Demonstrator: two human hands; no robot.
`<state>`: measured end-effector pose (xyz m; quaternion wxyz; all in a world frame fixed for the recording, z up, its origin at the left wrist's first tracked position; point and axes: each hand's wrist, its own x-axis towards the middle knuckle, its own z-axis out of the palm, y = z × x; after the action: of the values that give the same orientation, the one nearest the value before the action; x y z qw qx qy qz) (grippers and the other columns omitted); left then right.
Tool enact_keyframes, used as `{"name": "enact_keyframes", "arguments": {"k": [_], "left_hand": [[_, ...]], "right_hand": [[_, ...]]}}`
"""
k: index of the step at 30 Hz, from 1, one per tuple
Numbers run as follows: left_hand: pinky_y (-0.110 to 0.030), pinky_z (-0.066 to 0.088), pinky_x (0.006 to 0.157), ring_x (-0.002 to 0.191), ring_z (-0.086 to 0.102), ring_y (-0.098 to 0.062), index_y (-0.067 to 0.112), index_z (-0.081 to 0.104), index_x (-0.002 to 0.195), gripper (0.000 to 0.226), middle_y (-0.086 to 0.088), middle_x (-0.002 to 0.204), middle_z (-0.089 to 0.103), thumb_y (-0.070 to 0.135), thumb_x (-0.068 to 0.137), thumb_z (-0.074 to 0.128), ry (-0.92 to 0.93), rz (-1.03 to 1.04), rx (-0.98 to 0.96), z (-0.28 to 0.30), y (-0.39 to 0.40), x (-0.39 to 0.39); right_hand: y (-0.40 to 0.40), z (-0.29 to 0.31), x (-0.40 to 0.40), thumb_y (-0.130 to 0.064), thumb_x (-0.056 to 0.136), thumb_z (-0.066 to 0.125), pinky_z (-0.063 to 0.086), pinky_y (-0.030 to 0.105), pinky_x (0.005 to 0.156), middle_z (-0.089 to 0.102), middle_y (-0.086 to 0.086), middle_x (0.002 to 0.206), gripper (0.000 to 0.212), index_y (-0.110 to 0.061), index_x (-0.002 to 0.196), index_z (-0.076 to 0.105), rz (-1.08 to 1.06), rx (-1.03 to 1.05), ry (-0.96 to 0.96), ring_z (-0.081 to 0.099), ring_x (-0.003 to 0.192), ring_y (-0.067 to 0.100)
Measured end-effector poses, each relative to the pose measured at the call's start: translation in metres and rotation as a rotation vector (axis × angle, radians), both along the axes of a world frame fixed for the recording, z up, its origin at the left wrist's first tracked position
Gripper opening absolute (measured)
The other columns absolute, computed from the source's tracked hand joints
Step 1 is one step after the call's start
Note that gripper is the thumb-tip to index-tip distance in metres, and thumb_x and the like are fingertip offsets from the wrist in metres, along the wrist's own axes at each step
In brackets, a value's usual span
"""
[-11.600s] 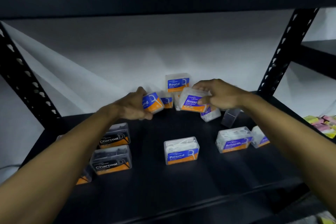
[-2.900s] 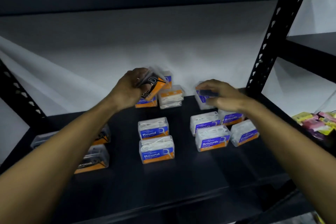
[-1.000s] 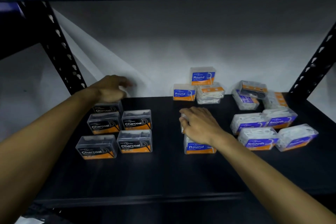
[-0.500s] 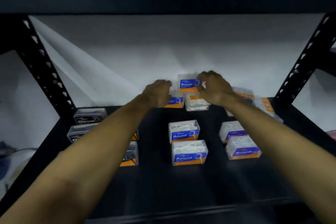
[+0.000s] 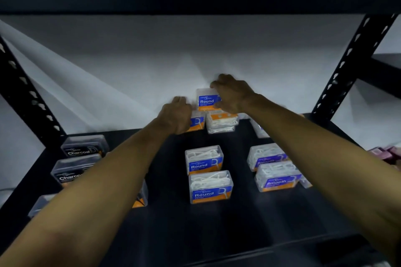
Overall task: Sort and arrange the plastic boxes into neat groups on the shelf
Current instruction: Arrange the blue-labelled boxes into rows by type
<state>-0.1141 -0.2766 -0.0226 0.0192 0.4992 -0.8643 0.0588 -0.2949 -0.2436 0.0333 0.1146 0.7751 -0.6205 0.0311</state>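
Both hands at back of shelf (image 5: 165, 234). Right hand (image 5: 233, 95) clamped on upright Round box (image 5: 207, 99) atop back pile. Left hand (image 5: 176, 115) over low Round box (image 5: 196, 123); grip unclear. 2 Round boxes (image 5: 205, 160) mid-shelf, Smooth boxes (image 5: 277, 176) right, Charcoal boxes (image 5: 83, 145) left.

The left hand (image 5: 175, 115) covered most of the rear Round box (image 5: 196, 123), leaving only its right end in sight; whether the fingers gripped it could not be told; left of that box, the left forearm (image 5: 108, 180) hid part of the Charcoal boxes (image 5: 71, 174); right of it, the right forearm (image 5: 314, 147) overlapped the Smooth boxes (image 5: 276, 176), one label blurred.
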Motion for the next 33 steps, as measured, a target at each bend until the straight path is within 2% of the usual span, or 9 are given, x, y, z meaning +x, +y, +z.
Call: {"name": "enact_keyframes", "arguments": {"k": [5, 9, 13, 16, 19, 24, 28, 33], "left_hand": [[-0.042, 0.045, 0.097, 0.126, 0.042, -0.027, 0.011, 0.045, 0.137, 0.064, -0.013, 0.139, 0.044, 0.04, 0.085, 0.069, 0.046, 0.014, 0.018, -0.001, 0.0, 0.005], [-0.037, 0.047, 0.087, 0.11, 0.056, -0.026, 0.015, 0.05, 0.127, 0.056, -0.009, 0.126, 0.056, 0.042, 0.082, 0.071, 0.128, 0.046, 0.058, 0.004, 0.005, 0.016], [-0.036, 0.045, 0.083, 0.105, 0.058, -0.027, 0.015, 0.048, 0.127, 0.055, -0.008, 0.121, 0.06, 0.044, 0.084, 0.067, 0.176, 0.096, 0.119, 0.017, 0.01, 0.036], [-0.034, 0.042, 0.08, 0.105, 0.056, -0.027, 0.017, 0.047, 0.126, 0.053, -0.007, 0.121, 0.059, 0.042, 0.084, 0.067, 0.223, 0.146, 0.18, 0.025, 0.013, 0.051], [-0.037, 0.048, 0.081, 0.099, 0.057, -0.025, 0.017, 0.045, 0.124, 0.052, -0.006, 0.117, 0.059, 0.038, 0.083, 0.071, 0.369, 0.178, 0.249, 0.031, 0.017, 0.062], [-0.024, 0.044, 0.059, 0.087, 0.057, -0.018, 0.017, 0.04, 0.116, 0.046, -0.004, 0.109, 0.056, 0.029, 0.085, 0.072, 0.538, 0.158, 0.284, 0.038, 0.027, 0.069], [-0.029, 0.048, 0.069, 0.09, 0.059, -0.02, 0.019, 0.042, 0.116, 0.047, -0.004, 0.108, 0.06, 0.031, 0.083, 0.073, 0.528, 0.114, 0.264, 0.041, 0.037, 0.07], [-0.027, 0.043, 0.077, 0.097, 0.057, -0.02, 0.025, 0.042, 0.132, 0.056, 0.0, 0.115, 0.055, 0.031, 0.084, 0.071, 0.48, 0.046, 0.286, 0.042, 0.048, 0.066]], "right_hand": [[-0.004, -0.006, 0.002, -0.026, 0.084, 0.066, 0.045, 0.042, 0.088, 0.043, 0.014, 0.131, 0.048, -0.009, 0.127, 0.049, -0.017, -0.047, -0.036, 0.043, 0.119, 0.029], [-0.002, -0.009, 0.005, -0.021, 0.081, 0.07, 0.045, 0.04, 0.083, 0.044, 0.015, 0.127, 0.047, -0.007, 0.121, 0.049, -0.019, -0.062, -0.127, 0.046, 0.113, 0.028], [0.001, -0.011, 0.001, -0.016, 0.082, 0.065, 0.04, 0.035, 0.082, 0.05, 0.012, 0.122, 0.041, -0.008, 0.118, 0.048, -0.036, -0.041, -0.232, 0.047, 0.112, 0.027], [0.006, -0.01, -0.003, -0.012, 0.083, 0.061, 0.042, 0.038, 0.089, 0.047, 0.011, 0.129, 0.046, -0.01, 0.127, 0.046, -0.045, -0.097, -0.337, 0.043, 0.119, 0.026], [0.015, -0.003, -0.005, -0.013, 0.086, 0.059, 0.043, 0.041, 0.093, 0.041, 0.01, 0.138, 0.059, -0.014, 0.141, 0.037, -0.024, -0.126, -0.351, 0.038, 0.126, 0.027], [0.041, 0.012, -0.007, -0.017, 0.089, 0.058, 0.047, 0.042, 0.089, 0.043, 0.01, 0.13, 0.05, -0.015, 0.137, 0.043, 0.014, -0.176, -0.343, 0.04, 0.121, 0.027], [0.074, 0.02, -0.01, -0.023, 0.09, 0.059, 0.044, 0.041, 0.093, 0.043, 0.006, 0.135, 0.051, -0.016, 0.137, 0.043, 0.016, -0.148, -0.34, 0.04, 0.124, 0.025], [0.104, 0.011, -0.016, -0.025, 0.087, 0.06, 0.037, 0.036, 0.095, 0.049, -0.001, 0.134, 0.05, -0.025, 0.135, 0.045, -0.047, 0.025, -0.238, 0.041, 0.125, 0.021]]}}
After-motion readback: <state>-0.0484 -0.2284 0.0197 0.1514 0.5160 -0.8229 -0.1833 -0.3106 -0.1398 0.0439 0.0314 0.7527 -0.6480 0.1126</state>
